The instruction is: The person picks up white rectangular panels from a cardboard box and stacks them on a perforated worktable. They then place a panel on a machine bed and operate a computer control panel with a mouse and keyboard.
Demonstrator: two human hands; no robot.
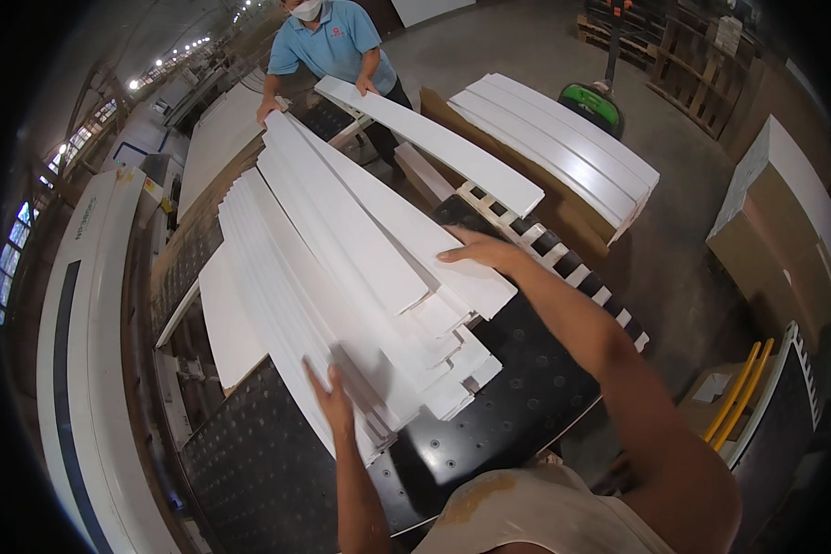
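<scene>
A fanned pile of long white panel strips (pixel 298 235) lies across a black, dotted machine table (pixel 519 367) in front of me. My right hand (pixel 481 248) grips the near part of a white strip (pixel 415 228) at the pile's right side, thumb on top and the fingers partly hidden at its edge. Over the pile's lower left side is my left hand (pixel 332 398), slightly blurred, its thumb and fingers apart. Whether it touches the strips I cannot tell. The strips' near ends are staggered. A wider white board (pixel 232 315) shows under the pile's left edge.
Across the table a masked co-worker (pixel 336 41) holds a separate white strip (pixel 443 138) and touches the pile's far end. A stack of white panels (pixel 554 145) stands right, near a green-based pallet truck (pixel 591 107). A long machine beam (pixel 90 332) runs along the left.
</scene>
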